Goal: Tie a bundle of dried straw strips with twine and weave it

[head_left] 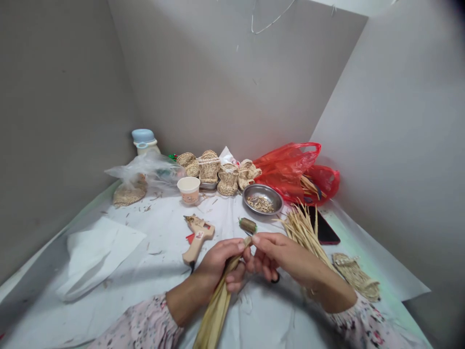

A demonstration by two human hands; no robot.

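Observation:
A long bundle of flat, dried plant strips [213,317] runs from the near edge of the table up between my hands. My left hand [220,259] is closed around its upper part. At the top end, the thumb and fingers of my right hand [278,252] pinch the tip. Below my right hand's fingers shows a dark curved piece [275,277], mostly hidden; I cannot tell what it belongs to. Just beyond the hands lies a spool of brownish thread [248,225]. A beige hot glue gun [198,237] rests left of them.
Several woven straw pieces [228,178] line the back, near a paper cup [189,190] and a metal bowl [262,199] of scraps. Right are a red plastic bag [286,167], loose dried strips [303,232], a phone [325,227] and a woven piece [356,276]. White paper [105,247] lies left.

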